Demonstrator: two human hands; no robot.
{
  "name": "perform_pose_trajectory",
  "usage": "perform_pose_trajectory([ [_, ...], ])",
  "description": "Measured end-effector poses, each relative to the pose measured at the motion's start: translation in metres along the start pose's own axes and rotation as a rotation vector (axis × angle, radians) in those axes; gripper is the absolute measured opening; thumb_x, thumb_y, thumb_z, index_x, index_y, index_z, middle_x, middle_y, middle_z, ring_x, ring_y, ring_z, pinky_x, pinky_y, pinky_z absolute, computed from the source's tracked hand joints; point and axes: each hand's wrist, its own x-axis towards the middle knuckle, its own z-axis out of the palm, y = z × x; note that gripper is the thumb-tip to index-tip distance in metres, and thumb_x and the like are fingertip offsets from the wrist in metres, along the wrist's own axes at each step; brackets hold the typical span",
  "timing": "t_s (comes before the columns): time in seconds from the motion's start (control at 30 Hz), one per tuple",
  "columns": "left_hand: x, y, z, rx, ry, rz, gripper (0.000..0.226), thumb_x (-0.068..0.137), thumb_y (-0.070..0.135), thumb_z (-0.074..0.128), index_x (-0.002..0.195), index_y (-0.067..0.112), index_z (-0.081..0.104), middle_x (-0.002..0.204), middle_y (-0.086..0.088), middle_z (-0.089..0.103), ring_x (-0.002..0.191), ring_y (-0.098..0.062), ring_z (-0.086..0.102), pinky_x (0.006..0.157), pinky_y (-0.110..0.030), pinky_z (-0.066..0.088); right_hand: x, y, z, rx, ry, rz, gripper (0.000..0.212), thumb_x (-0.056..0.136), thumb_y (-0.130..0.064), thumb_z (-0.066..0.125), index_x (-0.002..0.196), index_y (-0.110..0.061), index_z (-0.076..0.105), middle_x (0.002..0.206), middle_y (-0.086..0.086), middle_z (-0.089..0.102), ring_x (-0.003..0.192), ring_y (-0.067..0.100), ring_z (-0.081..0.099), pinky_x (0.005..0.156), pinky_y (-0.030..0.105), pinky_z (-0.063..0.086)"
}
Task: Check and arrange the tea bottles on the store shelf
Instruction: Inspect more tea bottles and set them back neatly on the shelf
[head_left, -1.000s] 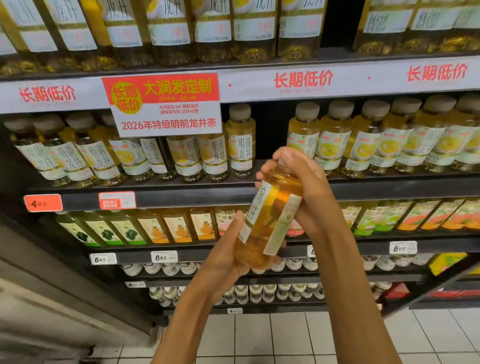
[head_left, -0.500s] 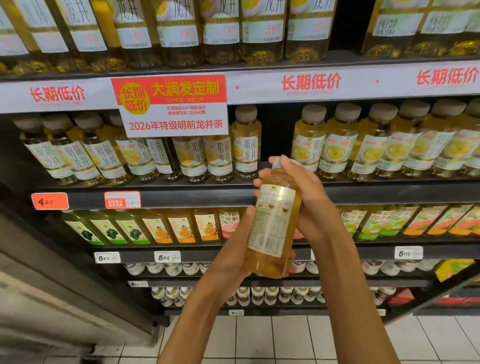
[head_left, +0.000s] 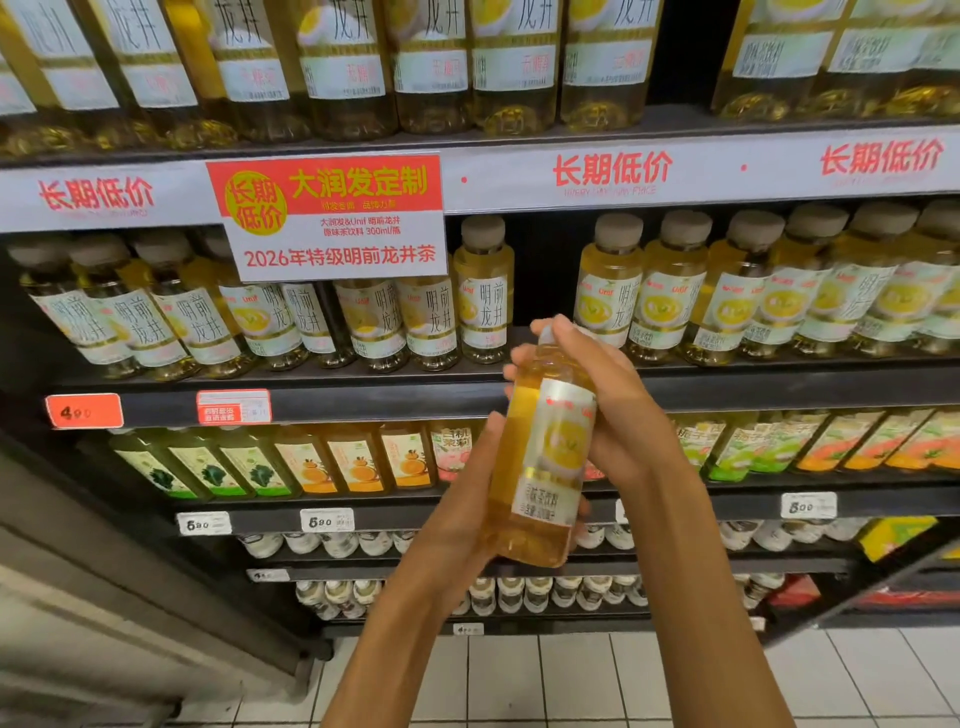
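Left hand (head_left: 457, 525) cups base of tea bottle (head_left: 540, 467), fingers wrapped round lower body. Right hand (head_left: 613, 410) clenched over cap and neck. Bottle held before shelf (head_left: 467, 400), long axis near upright, top tipped slightly right. Dark gap (head_left: 545, 275) in bottle row lies beyond, just above cap; right hand nearer it.

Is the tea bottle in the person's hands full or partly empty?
Full, or nearly: golden tea fills the tea bottle from base to shoulder. The right hand covers its cap; the left hand holds its base.
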Motion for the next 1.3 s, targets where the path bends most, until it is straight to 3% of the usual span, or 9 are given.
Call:
perform_pose_trajectory([
  [0.1,0.000,0.004,0.001,0.224,0.129,0.094,0.062,0.075,0.074,0.041,0.108,0.029,0.070,0.105,-0.002,0.074,0.098,-0.019,0.070,0.088,-0.037,0.053,0.000,0.000,-0.003,-0.140,0.068,-0.060,0.034,0.077,-0.038,0.063,0.104,-0.017,0.061,0.084,0.001,0.073,0.080,0.014,0.070,0.067,0.026,0.056],
  [0.27,-0.004,0.011,0.004,-0.025,0.055,0.015,0.064,0.074,0.066,0.046,0.108,0.016,0.067,0.089,-0.014,0.073,0.072,-0.026,0.071,0.059,-0.033,0.057,0.001,0.004,-0.001,-0.129,0.044,-0.007,0.049,0.079,-0.039,0.060,0.122,-0.016,0.056,0.113,0.008,0.068,0.106,0.021,0.065,0.091,0.036,0.053],
  [0.4,-0.013,0.013,0.006,-0.311,-0.163,-0.020,0.065,0.086,0.058,0.045,0.114,0.005,0.068,0.099,-0.022,0.069,0.078,-0.032,0.071,0.069,-0.040,0.058,0.007,0.007,0.000,-0.021,0.117,0.187,0.043,0.090,-0.039,0.055,0.113,-0.002,0.056,0.092,0.017,0.070,0.083,0.027,0.072,0.069,0.037,0.060],
  [0.57,-0.022,0.024,0.008,-0.314,-0.329,-0.040,0.052,0.088,0.047,0.043,0.112,0.005,0.064,0.094,-0.017,0.069,0.072,-0.027,0.070,0.064,-0.035,0.058,0.007,0.021,-0.009,0.153,0.219,0.533,0.062,0.089,-0.054,0.052,0.066,-0.002,0.076,0.076,0.018,0.071,0.064,0.026,0.070,0.060,0.037,0.058],
  [0.67,-0.022,0.023,0.008,-0.298,-0.345,-0.063,0.053,0.089,0.044,0.042,0.117,0.002,0.057,0.102,-0.021,0.063,0.068,-0.026,0.068,0.061,-0.034,0.057,0.007,0.022,-0.010,0.120,0.195,0.534,0.058,0.090,-0.053,0.051,0.075,-0.002,0.075,0.074,0.017,0.070,0.063,0.026,0.070,0.055,0.034,0.059],
  [0.77,-0.019,0.019,0.006,-0.238,-0.313,-0.056,0.060,0.087,0.049,0.047,0.119,0.000,0.057,0.108,-0.024,0.060,0.070,-0.028,0.068,0.062,-0.035,0.057,0.011,0.013,-0.010,0.036,0.207,0.369,0.042,0.092,-0.045,0.055,0.104,-0.005,0.061,0.080,0.018,0.072,0.071,0.028,0.071,0.059,0.037,0.059],
  [0.9,-0.010,0.014,0.003,-0.014,-0.174,0.013,0.053,0.083,0.048,0.058,0.120,0.011,0.055,0.097,-0.011,0.071,0.081,-0.026,0.071,0.067,-0.031,0.058,0.010,-0.004,-0.005,-0.228,0.096,-0.043,0.023,0.090,-0.035,0.056,0.108,-0.021,0.058,0.095,0.006,0.072,0.089,0.024,0.070,0.072,0.034,0.059],
  [1.17,0.023,0.006,-0.004,0.261,-0.028,0.294,0.043,0.087,0.036,0.068,0.127,0.032,0.053,0.121,0.010,0.066,0.113,-0.005,0.061,0.085,-0.017,0.050,-0.006,-0.022,-0.005,-0.673,0.017,-0.267,0.054,0.089,-0.016,0.062,0.137,-0.021,0.036,0.116,-0.011,0.058,0.096,-0.007,0.062,0.074,0.012,0.051],
  [1.3,0.054,0.005,-0.009,0.373,0.096,0.408,0.041,0.086,0.008,0.068,0.122,0.020,0.054,0.111,0.004,0.069,0.102,-0.004,0.064,0.083,-0.021,0.052,0.000,-0.024,-0.006,-0.843,0.061,-0.394,0.064,0.077,-0.003,0.075,0.131,-0.016,0.044,0.121,0.000,0.056,0.107,0.005,0.059,0.086,0.021,0.052],
])
